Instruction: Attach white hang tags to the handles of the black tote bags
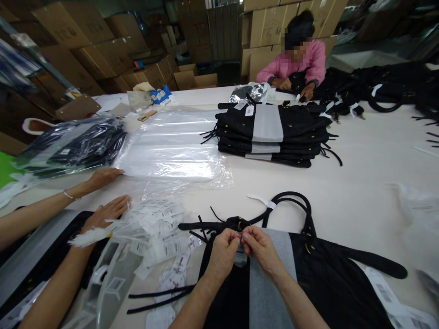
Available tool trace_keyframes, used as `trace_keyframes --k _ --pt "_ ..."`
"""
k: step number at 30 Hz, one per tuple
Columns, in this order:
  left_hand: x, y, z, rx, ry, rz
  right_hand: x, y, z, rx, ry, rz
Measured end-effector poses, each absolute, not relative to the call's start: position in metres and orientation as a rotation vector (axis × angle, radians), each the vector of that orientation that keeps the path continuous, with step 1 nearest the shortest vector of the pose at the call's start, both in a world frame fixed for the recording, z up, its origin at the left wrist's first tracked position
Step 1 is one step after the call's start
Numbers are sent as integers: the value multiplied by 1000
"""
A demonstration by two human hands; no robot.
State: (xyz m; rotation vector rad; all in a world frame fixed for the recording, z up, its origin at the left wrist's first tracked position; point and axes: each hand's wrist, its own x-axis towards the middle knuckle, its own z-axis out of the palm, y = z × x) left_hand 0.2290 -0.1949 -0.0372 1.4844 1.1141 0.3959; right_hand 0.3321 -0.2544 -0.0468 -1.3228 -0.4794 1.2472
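Note:
A black bag [329, 274] with a grey band [274, 292] across it lies flat at the front of the table, its looped handles stretched away from me. My left hand [222, 253] and my right hand [262, 251] meet over its upper edge, both with thumb and fingers pinched together. Between the fingertips is something small and thin, like a string, too fine to make out. A small clear or grey tag [240, 258] hangs just below them against the black fabric.
Another person's hands [106, 210] rest at the left by clear plastic bags [171, 151]. Labels [168, 228] and a grey plastic holder [109, 278] lie left of my hands. Beyond stand stacked black bags [236, 132]; a person in pink [317, 59] works across the table [377, 151].

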Motion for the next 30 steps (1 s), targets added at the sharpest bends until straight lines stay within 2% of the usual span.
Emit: trace_keyframes --k 13,30 --pt "225 -188 -36 1605 1068 269 343 -256 -47 -1329 -593 1380" --pt "227 -188 -34 1657 1074 208 343 -258 -52 -1354 -595 1364"
